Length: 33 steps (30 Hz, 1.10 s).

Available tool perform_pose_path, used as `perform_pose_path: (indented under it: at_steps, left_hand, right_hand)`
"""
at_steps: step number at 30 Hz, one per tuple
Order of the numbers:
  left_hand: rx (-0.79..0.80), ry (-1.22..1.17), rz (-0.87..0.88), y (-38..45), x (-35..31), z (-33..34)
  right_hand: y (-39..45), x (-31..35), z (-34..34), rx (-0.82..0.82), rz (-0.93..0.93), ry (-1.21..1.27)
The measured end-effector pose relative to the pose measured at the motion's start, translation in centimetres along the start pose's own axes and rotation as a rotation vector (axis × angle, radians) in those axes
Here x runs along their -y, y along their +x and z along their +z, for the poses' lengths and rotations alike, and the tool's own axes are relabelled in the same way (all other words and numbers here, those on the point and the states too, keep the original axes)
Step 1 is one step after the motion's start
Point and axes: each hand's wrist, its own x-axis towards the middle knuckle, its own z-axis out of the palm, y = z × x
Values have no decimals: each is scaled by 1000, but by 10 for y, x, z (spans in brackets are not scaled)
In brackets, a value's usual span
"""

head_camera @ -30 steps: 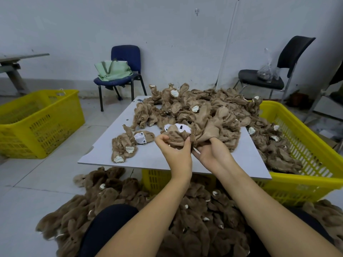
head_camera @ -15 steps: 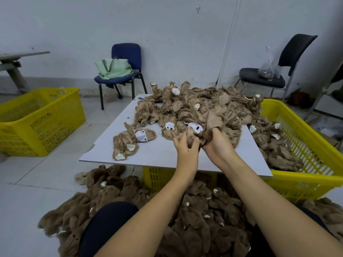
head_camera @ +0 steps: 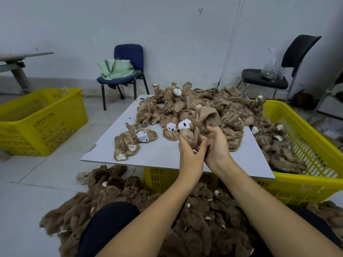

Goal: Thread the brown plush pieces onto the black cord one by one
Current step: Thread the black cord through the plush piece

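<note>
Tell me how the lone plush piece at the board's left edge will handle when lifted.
The lone plush piece lies crumpled in loose folds, so it will probably sag and dangle. It looks thin and unstuffed, so likely light. On the flat board it should slide, not roll.

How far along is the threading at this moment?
Done: unclear; no cord shows. In hand: left hand and right hand grip one brown plush piece. Left: big heap on the board, two loose pieces, more in the yellow crate.

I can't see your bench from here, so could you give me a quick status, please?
Left hand and right hand both gripping one brown plush piece above the white board. Black cord not visible. Loose plush pile crowds behind.
</note>
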Motion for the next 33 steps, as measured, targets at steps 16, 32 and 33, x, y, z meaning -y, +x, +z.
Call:
perform_pose_path:
  at_steps: [16,32,33]
  left_hand:
    - [240,240,111,10,4,-18]
    - [247,-257,8,5,-9,-26]
    - [221,-281,-12,7,-8,-27]
  right_hand:
    - [4,0,-13,2,-18,29]
    - [3,5,-22,-4,-277,-11]
    - [1,3,-21,18,-289,-42]
